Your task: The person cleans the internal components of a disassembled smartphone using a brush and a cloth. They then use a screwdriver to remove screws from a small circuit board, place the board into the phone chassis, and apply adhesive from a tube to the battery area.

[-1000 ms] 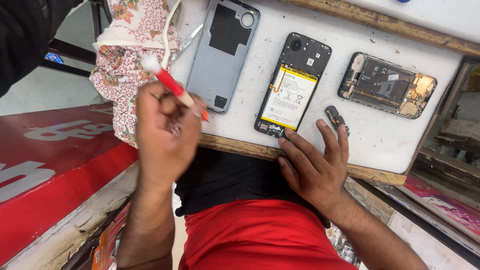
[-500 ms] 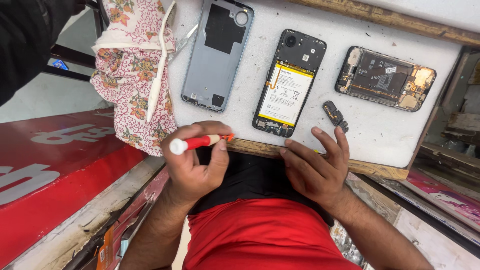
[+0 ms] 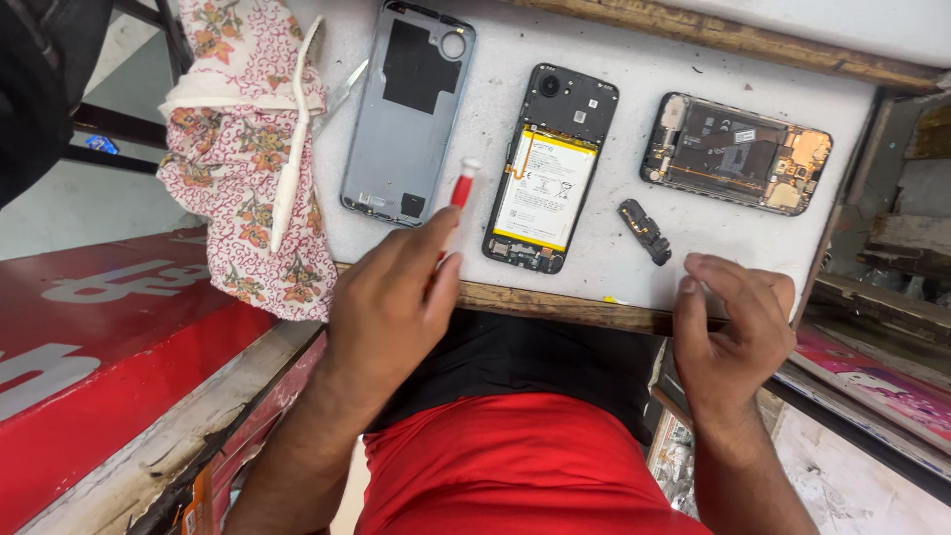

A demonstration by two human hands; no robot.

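Observation:
My left hand [image 3: 391,297] grips a red screwdriver [image 3: 459,190] with a white end. It points away from me, between the grey phone back cover [image 3: 406,109] and the opened black phone [image 3: 550,168] with its yellow-edged battery showing. My right hand [image 3: 738,332] rests at the white table's front edge [image 3: 565,305], fingers curled together with the thumb against them. I cannot tell whether something small is pinched there. A small black part [image 3: 644,231] lies just beyond that hand. A second stripped phone body [image 3: 738,154] with its exposed board lies at the far right.
A floral cloth [image 3: 253,159] hangs over the table's left side. A red painted surface [image 3: 99,347] sits low at the left. Wooden ledges and clutter [image 3: 892,258] border the right. My red shirt [image 3: 525,466] fills the lower centre.
My left hand swung the screwdriver from lying sideways at the table edge to pointing forward over the table. My right hand shifted right and curled its fingers from flat.

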